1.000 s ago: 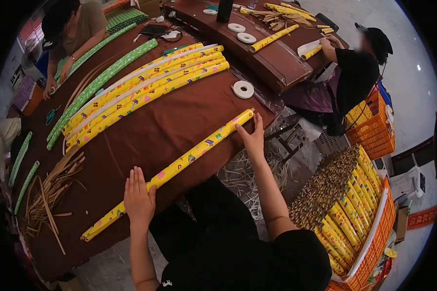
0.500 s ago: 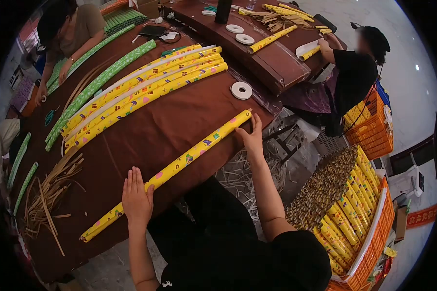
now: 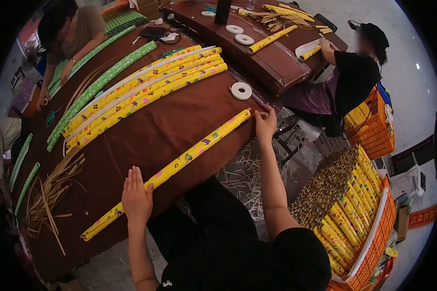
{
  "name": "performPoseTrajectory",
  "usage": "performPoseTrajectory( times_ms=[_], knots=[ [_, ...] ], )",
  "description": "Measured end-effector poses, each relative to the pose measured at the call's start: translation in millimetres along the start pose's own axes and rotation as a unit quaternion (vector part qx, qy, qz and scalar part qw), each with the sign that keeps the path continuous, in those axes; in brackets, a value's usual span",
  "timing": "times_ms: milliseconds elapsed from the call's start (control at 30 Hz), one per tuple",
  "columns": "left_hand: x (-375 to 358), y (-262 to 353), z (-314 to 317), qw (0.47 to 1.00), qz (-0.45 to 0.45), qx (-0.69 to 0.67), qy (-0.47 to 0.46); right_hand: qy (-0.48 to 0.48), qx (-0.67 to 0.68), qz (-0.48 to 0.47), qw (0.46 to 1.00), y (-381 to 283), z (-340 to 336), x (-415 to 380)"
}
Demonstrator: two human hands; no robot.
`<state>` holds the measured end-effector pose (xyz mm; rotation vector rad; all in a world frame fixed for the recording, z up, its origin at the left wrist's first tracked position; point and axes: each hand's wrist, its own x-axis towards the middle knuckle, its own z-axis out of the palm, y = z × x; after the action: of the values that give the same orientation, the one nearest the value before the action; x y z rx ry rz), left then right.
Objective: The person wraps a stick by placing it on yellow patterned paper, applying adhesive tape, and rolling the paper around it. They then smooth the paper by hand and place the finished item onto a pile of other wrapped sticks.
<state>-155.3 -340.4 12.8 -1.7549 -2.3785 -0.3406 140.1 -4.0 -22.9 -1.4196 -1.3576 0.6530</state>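
Note:
A long yellow patterned paper roll (image 3: 179,162) lies slantwise near the front edge of the brown table (image 3: 160,126). My left hand (image 3: 136,196) rests flat on the roll near its lower end, fingers together and stretched out. My right hand (image 3: 265,123) is at the roll's far upper end, by the table's edge, with thumb and fingertips pinched together at the end of the roll. Whether something thin is between those fingers I cannot tell. A white tape ring (image 3: 241,90) lies just beyond that hand.
Several yellow rolls (image 3: 141,89) and green rolls (image 3: 99,82) lie across the table's middle. Paper strips (image 3: 51,186) pile at the left. Orange crates of rolls (image 3: 359,228) stand at the right. One person (image 3: 65,29) sits opposite, another (image 3: 357,68) at a second table (image 3: 272,53).
My right hand has moved off the side of the roll toward its upper tip and its fingers have closed to a pinch. My left hand has stayed flat on the roll.

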Motion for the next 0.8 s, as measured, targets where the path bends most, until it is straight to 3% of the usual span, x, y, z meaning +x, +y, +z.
performPoseTrajectory(
  times_ms=[67, 133, 200, 233, 333, 567, 800],
  knots=[
    [0.3, 0.3, 0.2, 1.000, 0.000, 0.000, 0.002, -0.005, -0.009, 0.009, 1.000, -5.7, -1.5, -7.4],
    [-0.1, 0.5, 0.3, 1.000, -0.004, 0.001, 0.004, 0.057, -0.153, -0.189, 0.968, -44.2, -2.1, -49.5],
    [0.3, 0.9, 0.7, 1.000, -0.010, -0.005, 0.002, -0.099, -0.113, -0.202, 0.968, -58.6, 3.3, -100.1],
    [0.3, 0.1, 1.0, 1.000, -0.009, -0.005, 0.001, -0.126, -0.157, -0.323, 0.925, -71.8, 4.2, -124.3],
    [0.8, -0.3, 2.4, 1.000, -0.006, 0.001, 0.001, -0.290, -0.200, -0.470, 0.809, -79.4, 8.0, -162.8],
    [0.6, -1.7, 1.7, 1.000, -0.004, 0.004, 0.011, -0.224, -0.313, -0.438, 0.812, -48.7, -4.9, -100.2],
    [-1.2, 0.1, 1.8, 1.000, -0.002, 0.002, 0.017, -0.047, -0.372, -0.281, 0.883, 6.4, -24.7, -21.9]
  ],
)
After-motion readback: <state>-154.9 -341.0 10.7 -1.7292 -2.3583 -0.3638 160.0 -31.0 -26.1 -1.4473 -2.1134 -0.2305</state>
